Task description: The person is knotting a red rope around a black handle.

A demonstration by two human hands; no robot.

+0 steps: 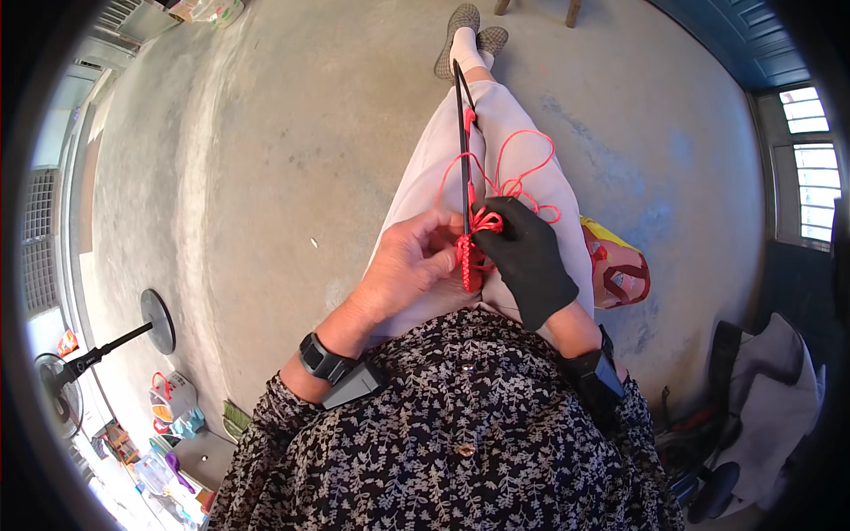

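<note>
Over my lap, my bare left hand [403,263] pinches a piece of red braided cord [468,270] between thumb and fingers. My right hand [529,265], in a black glove, is closed on a bunch of red cord loops [486,221] just beside the braid. A thin black strap or rod [462,133] runs from near my feet along my legs to the braid. Two red knotted bits [470,117] sit along it. Loose red cord [552,142] curls over my light trousers beyond my gloved hand. My fingers partly hide where the cord meets the braid.
A yellow and red bag [615,265] lies by my right thigh. At left stand a black round-based stand [158,321] and a white bucket [174,398]. A grey cover [770,398] drapes something at lower right. Wooden stool legs [572,12] show at the top.
</note>
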